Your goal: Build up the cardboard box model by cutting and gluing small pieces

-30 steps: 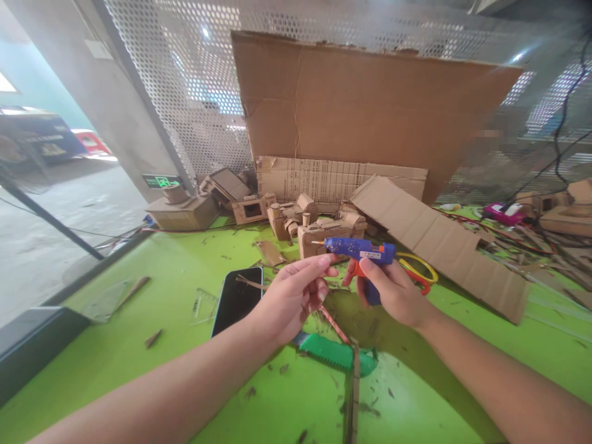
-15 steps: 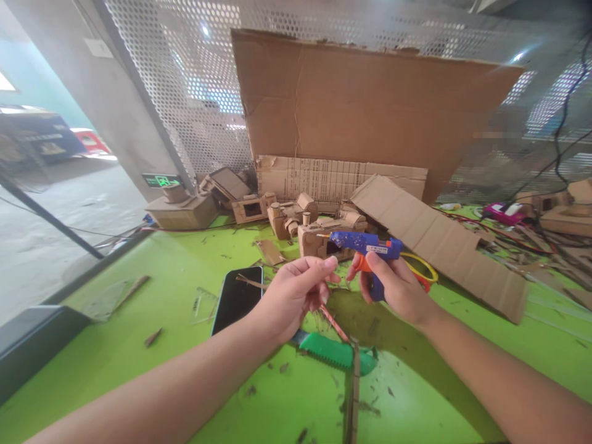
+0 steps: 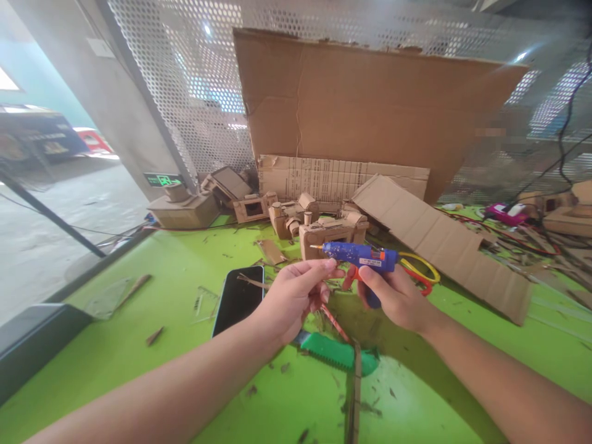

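My right hand (image 3: 400, 296) is wrapped round the handle of a blue hot glue gun (image 3: 356, 254), with fingers at its orange trigger. Its nozzle points left, just above the fingertips of my left hand (image 3: 303, 287). My left thumb and fingers are pinched together; what lies between them is hidden or too small to name. Below the hands, a green utility knife (image 3: 337, 351) lies on the green table (image 3: 180, 382). A thin cardboard strip (image 3: 356, 391) crosses its handle. A phone (image 3: 238, 299) lies beside my left wrist, another narrow strip (image 3: 252, 281) over it.
Several small cardboard models (image 3: 319, 231) stand behind the hands. A large cardboard sheet (image 3: 370, 111) leans at the back, and a long cardboard piece (image 3: 444, 246) slopes down at the right. A pink glue gun (image 3: 506, 213), cables and scraps lie far right. A dark box (image 3: 41, 339) sits left.
My right hand has brought the glue gun left and slightly down, so its nozzle is now over my left fingertips. My left hand has hardly moved.
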`<control>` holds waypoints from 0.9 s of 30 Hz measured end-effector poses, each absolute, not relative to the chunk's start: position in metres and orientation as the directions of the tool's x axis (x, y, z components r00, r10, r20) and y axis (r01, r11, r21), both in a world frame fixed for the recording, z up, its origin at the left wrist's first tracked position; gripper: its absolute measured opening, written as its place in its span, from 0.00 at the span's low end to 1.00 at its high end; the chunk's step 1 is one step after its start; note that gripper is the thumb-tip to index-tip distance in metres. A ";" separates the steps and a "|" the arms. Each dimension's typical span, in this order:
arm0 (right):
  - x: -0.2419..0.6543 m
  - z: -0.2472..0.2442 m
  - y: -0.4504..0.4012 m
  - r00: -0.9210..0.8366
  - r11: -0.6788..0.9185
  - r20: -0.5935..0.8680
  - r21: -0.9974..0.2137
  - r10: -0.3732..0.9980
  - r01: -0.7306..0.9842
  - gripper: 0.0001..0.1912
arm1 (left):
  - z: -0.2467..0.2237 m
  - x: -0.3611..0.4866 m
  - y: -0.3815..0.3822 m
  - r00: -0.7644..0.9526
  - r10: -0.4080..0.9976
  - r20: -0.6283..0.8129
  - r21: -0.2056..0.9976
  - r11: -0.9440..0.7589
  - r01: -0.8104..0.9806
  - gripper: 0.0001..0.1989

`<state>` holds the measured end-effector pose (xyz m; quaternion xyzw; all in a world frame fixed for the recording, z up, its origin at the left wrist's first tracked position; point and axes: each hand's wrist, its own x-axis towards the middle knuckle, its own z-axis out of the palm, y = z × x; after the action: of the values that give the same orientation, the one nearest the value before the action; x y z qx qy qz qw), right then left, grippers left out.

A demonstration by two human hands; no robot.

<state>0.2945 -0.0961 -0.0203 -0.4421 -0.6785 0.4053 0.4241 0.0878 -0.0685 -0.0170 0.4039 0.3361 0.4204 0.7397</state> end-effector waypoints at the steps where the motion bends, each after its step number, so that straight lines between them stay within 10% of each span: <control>1: 0.294 -0.021 -0.097 -0.257 0.279 0.215 -0.928 0.942 0.248 0.24 | -0.017 0.088 -0.069 0.421 0.894 -0.155 0.879 0.320 -0.355 0.13; 27: 0.298 -0.022 -0.086 -0.125 0.154 0.151 -0.988 0.981 0.015 0.23 | -0.011 0.089 -0.071 0.532 0.843 -0.084 0.851 0.339 -0.402 0.07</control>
<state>0.2976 -0.0865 -0.0222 -0.4346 -0.5729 0.4841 0.4986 0.0890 -0.0714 -0.0109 0.4105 0.2684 0.4027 0.7729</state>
